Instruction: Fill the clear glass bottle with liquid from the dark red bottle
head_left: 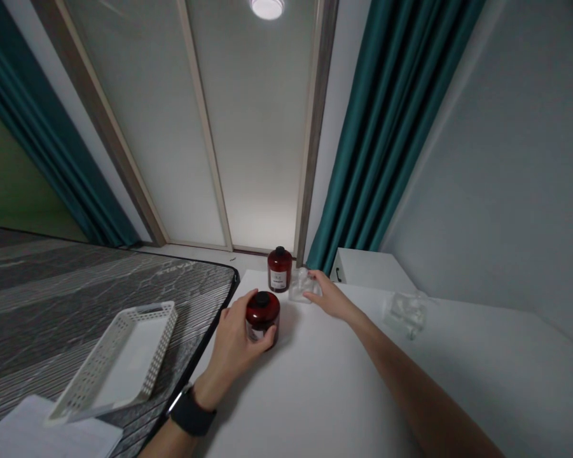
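Note:
My left hand [241, 337] is wrapped round a dark red glass bottle [262, 310] with a black top, near the left edge of the white table [324, 381]. Just behind it stands a second red bottle [279, 270], upright, with a white label facing me. Beside that one, my right hand [325, 294] has its thumb and fingers closed around the right side of a small clear, see-through object [304, 284] on the tabletop. Its exact kind is hard to make out. A dark-banded watch [191, 410] is on my left wrist.
Another clear plastic-looking item [407, 312] lies on the table at the right. To the left, a white perforated basket [124, 356] and paper sheets [48, 432] rest on a grey striped mattress [191, 286]. A white cabinet [372, 267] stands behind the table, by green curtains [391, 114].

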Demonstrator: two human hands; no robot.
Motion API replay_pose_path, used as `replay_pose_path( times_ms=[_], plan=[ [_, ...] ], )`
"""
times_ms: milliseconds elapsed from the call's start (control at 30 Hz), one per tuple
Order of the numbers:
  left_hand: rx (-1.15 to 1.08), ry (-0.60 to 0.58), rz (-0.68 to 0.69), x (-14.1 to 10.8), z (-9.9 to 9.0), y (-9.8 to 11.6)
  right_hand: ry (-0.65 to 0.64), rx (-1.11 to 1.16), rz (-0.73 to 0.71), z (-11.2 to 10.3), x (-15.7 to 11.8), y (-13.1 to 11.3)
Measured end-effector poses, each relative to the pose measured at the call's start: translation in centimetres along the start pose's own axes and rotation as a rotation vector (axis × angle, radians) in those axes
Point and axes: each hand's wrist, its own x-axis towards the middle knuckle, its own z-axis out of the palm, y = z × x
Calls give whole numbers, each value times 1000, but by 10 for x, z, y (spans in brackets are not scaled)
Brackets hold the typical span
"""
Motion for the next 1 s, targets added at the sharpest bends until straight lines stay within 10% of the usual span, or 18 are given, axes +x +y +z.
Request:
replay_pose_path(
  times_ms=[1000],
  plan=[
    [-237, -189, 8, 0, 18, 51, 58, -79, -110, -10, -74, -36]
  ],
)
